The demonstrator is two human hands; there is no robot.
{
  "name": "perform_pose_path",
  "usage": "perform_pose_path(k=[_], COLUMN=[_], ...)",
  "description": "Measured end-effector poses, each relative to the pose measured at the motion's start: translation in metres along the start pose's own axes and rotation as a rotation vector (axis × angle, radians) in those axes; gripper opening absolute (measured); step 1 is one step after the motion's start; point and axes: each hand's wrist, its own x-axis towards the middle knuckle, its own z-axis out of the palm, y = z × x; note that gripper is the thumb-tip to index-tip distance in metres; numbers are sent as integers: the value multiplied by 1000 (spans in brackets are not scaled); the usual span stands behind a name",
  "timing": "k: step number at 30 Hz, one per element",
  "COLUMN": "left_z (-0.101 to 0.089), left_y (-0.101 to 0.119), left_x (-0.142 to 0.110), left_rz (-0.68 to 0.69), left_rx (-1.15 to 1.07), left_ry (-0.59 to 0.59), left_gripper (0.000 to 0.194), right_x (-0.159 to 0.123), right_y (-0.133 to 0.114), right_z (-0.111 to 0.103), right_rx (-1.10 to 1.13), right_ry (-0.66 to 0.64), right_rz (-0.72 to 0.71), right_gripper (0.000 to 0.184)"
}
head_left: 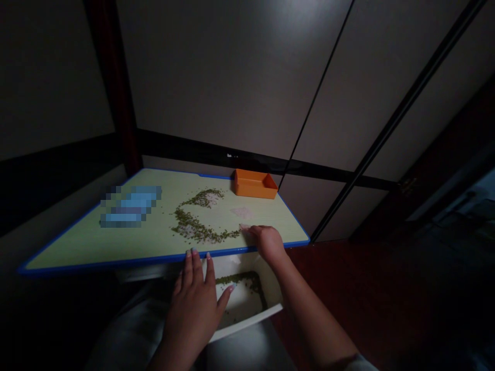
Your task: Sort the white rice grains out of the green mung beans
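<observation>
My right hand (pixel 266 242) is closed in a pinch low over the right part of the tabletop. Something pale shows at its fingertips, too small to make out. Just left of it, small green beans (pixel 211 234) lie scattered in a curved band, mixed with pale grains (pixel 189 230). A small patch of pale grains (pixel 242 212) sits apart, beyond the right hand. My left hand (pixel 197 299) is open, fingertips at the table's blue front edge and thumb spread over a white bin (pixel 247 322). More green beans line the inside of that bin.
The low table (pixel 100 245) has a pale green top with a blue rim. An orange open box (pixel 256 186) stands at its back right corner. A blurred-out blue object (pixel 133 206) lies on the left. Cabinet panels (pixel 232 77) rise directly behind.
</observation>
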Motion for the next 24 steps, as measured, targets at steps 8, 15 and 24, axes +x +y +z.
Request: perform_pose_path(k=[8, 15, 24], left_z=[-1, -1, -6], left_y=[1, 1, 3], left_x=[1, 0, 0], left_rz=[0, -12, -12], left_rx=[-11, -2, 9], left_ry=[2, 1, -35], left_gripper=[80, 80, 79], right_x=[5, 8, 14], right_y=[3, 6, 11], right_z=[3, 3, 7], right_rx=[-29, -25, 2], right_ry=[-1, 6, 44], right_rz=[-9, -29, -39], right_gripper=[24, 22, 25])
